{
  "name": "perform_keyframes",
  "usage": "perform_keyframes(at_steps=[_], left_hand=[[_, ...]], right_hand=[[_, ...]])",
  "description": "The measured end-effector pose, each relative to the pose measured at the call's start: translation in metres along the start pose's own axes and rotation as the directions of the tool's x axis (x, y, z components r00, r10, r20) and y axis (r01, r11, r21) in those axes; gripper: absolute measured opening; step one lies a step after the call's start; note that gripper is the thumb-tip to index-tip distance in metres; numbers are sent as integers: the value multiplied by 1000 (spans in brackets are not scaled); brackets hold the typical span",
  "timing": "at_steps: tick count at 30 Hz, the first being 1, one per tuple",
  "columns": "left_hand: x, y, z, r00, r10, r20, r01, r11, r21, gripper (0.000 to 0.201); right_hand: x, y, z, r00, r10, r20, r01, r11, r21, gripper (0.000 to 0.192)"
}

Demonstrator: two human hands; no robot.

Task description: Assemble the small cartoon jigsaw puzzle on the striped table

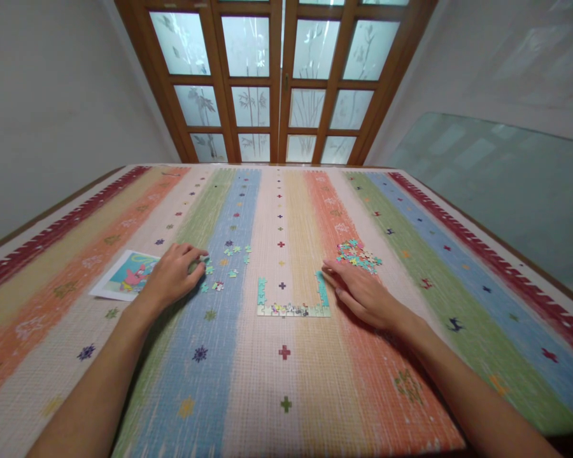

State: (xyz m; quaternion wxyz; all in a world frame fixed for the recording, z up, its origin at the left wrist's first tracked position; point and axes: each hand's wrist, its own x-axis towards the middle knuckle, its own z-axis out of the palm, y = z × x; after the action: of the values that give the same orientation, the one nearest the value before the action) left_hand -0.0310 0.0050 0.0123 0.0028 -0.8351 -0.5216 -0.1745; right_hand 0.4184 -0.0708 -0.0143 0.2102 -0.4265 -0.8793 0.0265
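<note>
A broad table covered by a woven cloth in long red, orange, green, blue and cream stripes (248, 381) carries everything. Near its middle lies a partly joined turquoise-edged jigsaw frame (292, 303), open on the far side. Loose turquoise pieces (229, 257) scatter to its left, a denser heap (359, 253) to its right. A printed cartoon picture card (127, 275) lies far left.

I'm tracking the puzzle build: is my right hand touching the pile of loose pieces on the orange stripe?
Apart. The head view shows the right hand flat beside the puzzle frame, with bare cloth between its fingers and the pile.
</note>
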Motion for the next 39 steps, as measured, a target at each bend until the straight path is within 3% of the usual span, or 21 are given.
perform_keyframes(at_steps=[5,11,18,23,33,39], left_hand=[[1,-2,-2,999,30,-13,-31,998,-48,22],[1,2,0,996,85,26,-83,994,-70,25],[3,22,7,998,47,-40,-50,994,-97,33],[3,35,9,996,84,7,-82,987,-135,31],[2,19,0,993,111,-30,-113,990,-84,27],[2,25,1,993,109,34,-108,993,-39,31]], right_hand=[[1,-2,-1,1000,18,6,-18,1000,6,60],[1,-2,-1,1000,6,8,-6,1000,3,58],[1,-2,-1,1000,21,-1,-21,1000,-3,59],[2,-3,-2,1000,17,4,-17,1000,-4,61],[3,-5,-4,999,34,23,-34,999,-11,60],[2,-5,-3,1000,24,11,-24,1000,-15,61]])
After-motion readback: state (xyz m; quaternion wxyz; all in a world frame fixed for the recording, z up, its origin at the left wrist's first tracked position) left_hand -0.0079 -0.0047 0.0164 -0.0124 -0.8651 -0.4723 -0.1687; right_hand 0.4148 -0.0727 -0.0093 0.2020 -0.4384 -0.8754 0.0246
